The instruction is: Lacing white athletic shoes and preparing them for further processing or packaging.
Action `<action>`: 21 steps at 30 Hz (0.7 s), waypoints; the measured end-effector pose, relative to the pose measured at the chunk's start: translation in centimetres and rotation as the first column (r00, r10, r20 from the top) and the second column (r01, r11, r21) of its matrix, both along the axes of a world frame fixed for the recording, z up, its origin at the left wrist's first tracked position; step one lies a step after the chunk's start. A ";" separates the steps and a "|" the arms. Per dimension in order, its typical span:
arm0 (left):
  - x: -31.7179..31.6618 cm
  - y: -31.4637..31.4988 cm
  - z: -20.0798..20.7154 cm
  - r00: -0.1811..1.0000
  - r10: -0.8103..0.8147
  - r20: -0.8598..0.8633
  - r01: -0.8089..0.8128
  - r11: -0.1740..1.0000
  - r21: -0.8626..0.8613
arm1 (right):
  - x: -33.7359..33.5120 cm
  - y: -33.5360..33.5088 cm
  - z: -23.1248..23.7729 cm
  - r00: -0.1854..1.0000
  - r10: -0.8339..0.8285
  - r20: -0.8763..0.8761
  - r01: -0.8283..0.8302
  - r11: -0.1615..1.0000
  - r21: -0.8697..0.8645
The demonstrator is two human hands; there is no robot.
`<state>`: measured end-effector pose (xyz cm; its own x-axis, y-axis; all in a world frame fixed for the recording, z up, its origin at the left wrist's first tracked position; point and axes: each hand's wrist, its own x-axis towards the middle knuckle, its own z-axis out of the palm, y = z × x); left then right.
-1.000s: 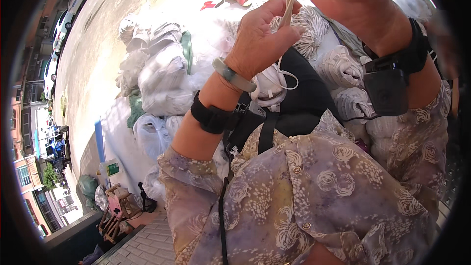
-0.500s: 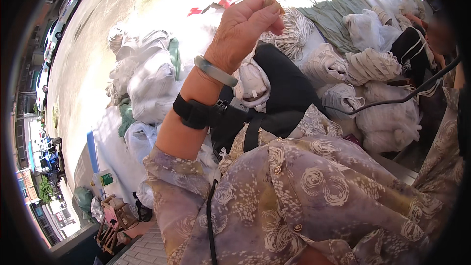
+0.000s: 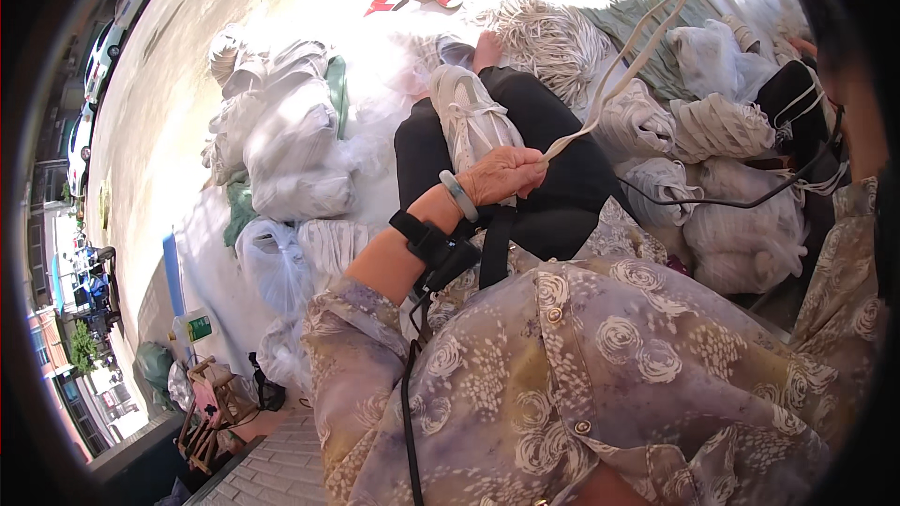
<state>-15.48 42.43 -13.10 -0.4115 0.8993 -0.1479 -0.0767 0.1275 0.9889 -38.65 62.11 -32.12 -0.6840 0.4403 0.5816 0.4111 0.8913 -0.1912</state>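
My left hand (image 3: 506, 175) is closed around a white shoelace (image 3: 614, 92), beside the heel end of a white lace-up sneaker (image 3: 466, 112) resting on my black-trousered lap. The lace is slack and runs up and right from my fingers to the top edge, where its far part leaves the view. A pale bangle and a black strap with a small device circle my left wrist and forearm. At the dark right rim my right hand (image 3: 842, 61) shows only as a shadowed patch of skin; its fingers cannot be made out.
Bundled white shoes (image 3: 717, 126) lie to my right, and a heap of white laces (image 3: 553, 42) is ahead. Shoes in clear plastic bags (image 3: 291, 159) line the left. A black cable (image 3: 750, 203) crosses at right. A small wooden chair (image 3: 211, 412) stands lower left.
My left hand has come down from high up toward my lap, beside the sneaker. The strand it holds now stretches away to the upper right. The sneaker has come into fuller view.
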 end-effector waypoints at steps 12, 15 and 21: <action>3.5 -6.4 -7.0 0.938 0.232 0.257 -0.209 0.971 -0.113 | 17.8 -8.8 10.2 0.388 0.895 0.218 -0.321 0.353 -0.879; 3.0 -7.3 -7.4 0.924 0.231 0.305 -0.207 0.972 -0.111 | 16.4 -9.6 10.1 0.390 0.874 0.289 -0.303 0.418 -0.856; 2.5 -7.9 -6.9 0.897 0.213 0.387 -0.165 0.974 -0.153 | 15.8 -9.8 11.3 0.379 0.894 0.241 0.160 0.194 -0.968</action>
